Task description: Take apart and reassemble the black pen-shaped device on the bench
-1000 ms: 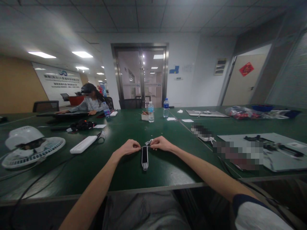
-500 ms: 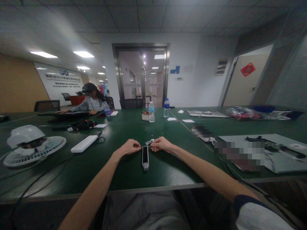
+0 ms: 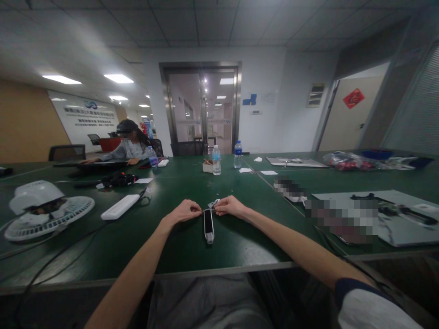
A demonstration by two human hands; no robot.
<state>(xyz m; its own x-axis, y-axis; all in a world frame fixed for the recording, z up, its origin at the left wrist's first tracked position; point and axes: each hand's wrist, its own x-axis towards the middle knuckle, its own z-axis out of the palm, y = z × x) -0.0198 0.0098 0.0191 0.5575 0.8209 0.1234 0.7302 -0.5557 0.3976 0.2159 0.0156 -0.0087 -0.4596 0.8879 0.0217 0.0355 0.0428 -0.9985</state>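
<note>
From here I see a big green table (image 3: 240,249), a white wall (image 3: 269,125), tall glass doors (image 3: 222,112), bright ceiling lights (image 3: 118,78)

The room is rather dim, with a greyish light. Bright ceiling panels (image 3: 118,78) shine at the upper left, and a pale haze spreads over the ceiling (image 3: 82,27) above them. The green surface (image 3: 252,257) shows soft glare near its front edge; below it is dark shadow. Small details beside the fingers (image 3: 195,208) are not sharp. Wide-angle distortion stretches the outer parts, and some areas at right are pixelated.
</note>
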